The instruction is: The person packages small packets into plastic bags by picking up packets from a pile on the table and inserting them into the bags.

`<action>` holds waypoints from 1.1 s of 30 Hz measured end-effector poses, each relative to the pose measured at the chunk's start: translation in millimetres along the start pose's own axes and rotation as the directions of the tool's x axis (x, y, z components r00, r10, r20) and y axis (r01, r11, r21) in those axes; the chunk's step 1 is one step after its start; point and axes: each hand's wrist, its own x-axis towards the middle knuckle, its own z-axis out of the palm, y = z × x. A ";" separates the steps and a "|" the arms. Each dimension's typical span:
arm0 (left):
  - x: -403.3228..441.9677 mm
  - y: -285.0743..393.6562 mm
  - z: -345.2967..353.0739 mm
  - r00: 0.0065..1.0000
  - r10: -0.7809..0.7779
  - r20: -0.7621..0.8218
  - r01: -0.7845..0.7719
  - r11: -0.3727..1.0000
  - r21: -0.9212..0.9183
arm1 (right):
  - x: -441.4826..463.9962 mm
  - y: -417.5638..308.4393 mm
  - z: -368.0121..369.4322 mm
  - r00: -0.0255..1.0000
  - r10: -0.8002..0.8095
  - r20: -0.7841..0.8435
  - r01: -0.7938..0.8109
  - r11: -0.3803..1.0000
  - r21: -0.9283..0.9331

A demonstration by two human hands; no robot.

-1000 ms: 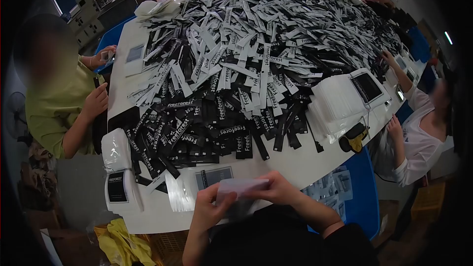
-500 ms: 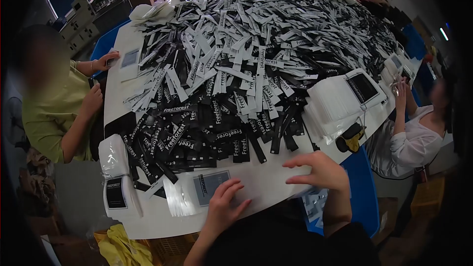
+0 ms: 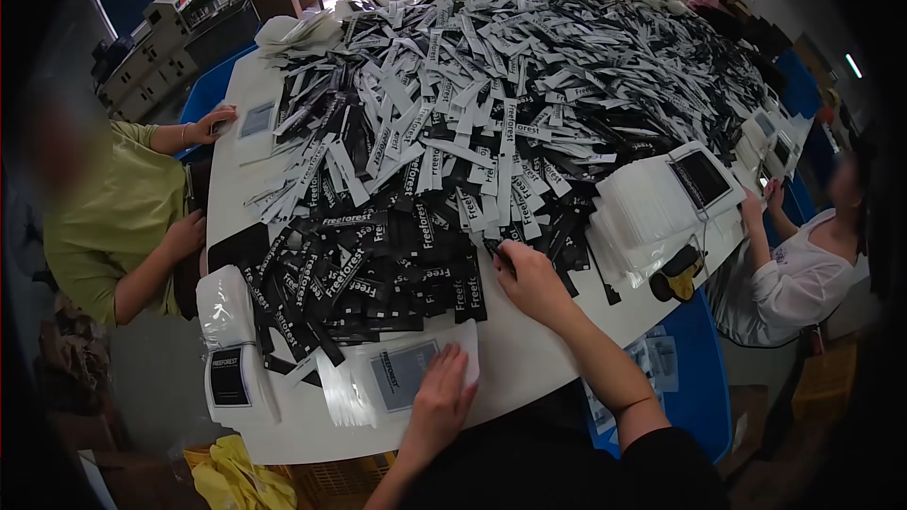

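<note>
My left hand point(image 3: 442, 389) lies with its fingers stretched out on a stack of plastic bags point(image 3: 357, 385) near the front edge of the table. The top bag bears a grey panel with "FREEFOREST" lettering. At the near edge of the heap, my right hand point(image 3: 531, 285) pinches a black stick packet point(image 3: 492, 247); its fingertips are partly hidden. Black "Freeforest" stick packets point(image 3: 387, 269) spread out between and beyond my hands, with white stick packets point(image 3: 416, 123) heaped behind them.
Banded bag stacks stand at left point(image 3: 227, 340) and right point(image 3: 661, 208). A black-and-yellow object point(image 3: 677, 274) sits by the right edge. Below is a blue bin point(image 3: 704, 368) holding filled bags. One person in green point(image 3: 123, 217) works at left, another in white point(image 3: 803, 269) at right.
My right hand has moved forward and left from over the table front to the packets and closed. My left hand has settled flat on the bag stack. The view has shifted slightly.
</note>
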 end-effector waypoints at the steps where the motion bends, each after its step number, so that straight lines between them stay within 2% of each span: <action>1: 0.3 0.2 -0.7 0.999 -0.018 -0.043 0.015 0.997 -0.074 | 7.1 -4.0 -3.9 0.998 0.045 -0.034 -0.043 0.998 0.046; 2: -0.4 1.3 -0.6 0.999 -0.016 -0.044 0.013 0.997 -0.076 | 14.8 -7.7 -3.6 0.998 0.044 -0.035 -0.043 0.998 0.042; 4: -2.8 3.8 -1.6 0.965 -0.253 -0.067 0.236 0.952 -0.195 | 30.0 -19.2 1.8 0.966 -0.090 -0.241 0.061 0.990 -0.127; 5: -2.1 7.8 -4.0 0.966 -0.250 -0.068 0.233 0.953 -0.191 | 38.7 -18.8 10.4 0.965 -0.068 -0.255 0.004 0.970 -0.244; 7: 1.6 14.9 -10.9 0.878 -0.479 -0.003 0.465 0.854 -0.235 | 49.2 -5.8 24.8 0.969 -0.083 -0.233 0.009 0.953 -0.304; 8: 1.1 10.4 -11.0 0.879 -0.476 -0.012 0.462 0.857 -0.228 | 54.2 -1.6 31.0 0.974 -0.096 -0.203 0.015 0.931 -0.366; 10: -1.2 0.1 -8.8 0.987 -0.122 -0.106 0.100 0.976 -0.194 | 49.7 -8.0 22.8 0.967 -0.130 -0.221 0.055 0.947 -0.315; 14: -4.0 -2.6 -5.8 0.984 -0.108 -0.140 0.078 0.976 -0.203 | 39.7 -0.4 10.1 0.957 -0.117 -0.265 0.025 0.944 -0.328; 16: -3.1 -5.2 -7.8 0.977 -0.201 -0.074 0.172 0.942 -0.288 | 39.5 6.4 4.5 0.944 -0.109 -0.311 0.008 0.951 -0.310; 18: 0.0 0.4 -14.7 0.974 -0.224 -0.033 0.210 0.947 -0.243 | 39.5 12.3 0.6 0.953 -0.078 -0.292 -0.018 0.950 -0.310; 20: 3.8 4.7 -19.0 0.967 -0.256 -0.001 0.251 0.950 -0.188 | 38.9 7.0 -7.0 0.867 -0.141 -0.478 0.088 0.988 -0.130; 21: 4.8 6.4 -19.4 0.972 -0.235 -0.004 0.234 0.969 -0.077 | 42.3 4.6 -11.6 0.771 -0.223 -0.596 0.236 0.970 -0.058; 22: 4.3 8.5 -19.7 0.976 -0.219 -0.003 0.219 0.975 0.035 | 40.3 0.0 -13.4 0.801 -0.045 -0.597 0.207 0.957 0.205; 23: 5.0 11.7 -20.6 0.974 -0.226 -0.002 0.226 0.973 0.040 | 35.2 -5.4 -16.7 0.825 0.132 -0.550 0.164 0.875 0.456; 24: 7.9 15.2 -21.6 0.973 -0.226 0.043 0.221 0.970 0.102 | 27.4 -15.6 -24.8 0.848 0.236 -0.474 0.144 0.760 0.634; 25: 10.1 16.9 -22.2 0.970 -0.225 0.088 0.209 0.964 0.162 | 22.4 -17.9 -24.3 0.826 0.242 -0.509 0.229 0.680 0.696; 26: 11.3 16.1 -22.0 0.971 -0.224 0.090 0.207 0.964 0.164 | 17.1 -19.5 -23.8 0.801 0.252 -0.544 0.316 0.593 0.741; 27: 12.6 14.6 -21.3 0.958 -0.255 0.135 0.232 0.959 0.162 | 10.7 -23.6 -24.5 0.780 0.203 -0.592 0.397 0.571 0.719; 29: 13.5 9.9 -20.1 0.942 -0.283 0.179 0.256 0.953 0.160 | -10.5 -24.2 -21.4 0.770 0.188 -0.609 0.472 0.474 0.743; 30: 11.6 6.0 -20.1 0.951 -0.272 0.145 0.268 0.962 0.049 | -24.9 -16.7 -12.4 0.749 0.188 -0.635 0.492 0.485 0.723; 31: 10.2 3.8 -20.3 0.957 -0.266 0.113 0.274 0.960 -0.062 | -38.0 -12.5 -1.3 0.733 0.124 -0.669 0.487 0.591 0.643; 32: 9.3 7.2 -22.8 0.957 -0.266 0.115 0.275 0.959 -0.063 | -50.7 -9.2 8.3 0.718 0.056 -0.693 0.478 0.685 0.550; 33: 7.3 14.5 -27.5 0.940 -0.335 0.065 0.341 0.930 -0.138 | -63.3 -5.1 13.5 0.762 -0.042 -0.646 0.368 0.850 0.378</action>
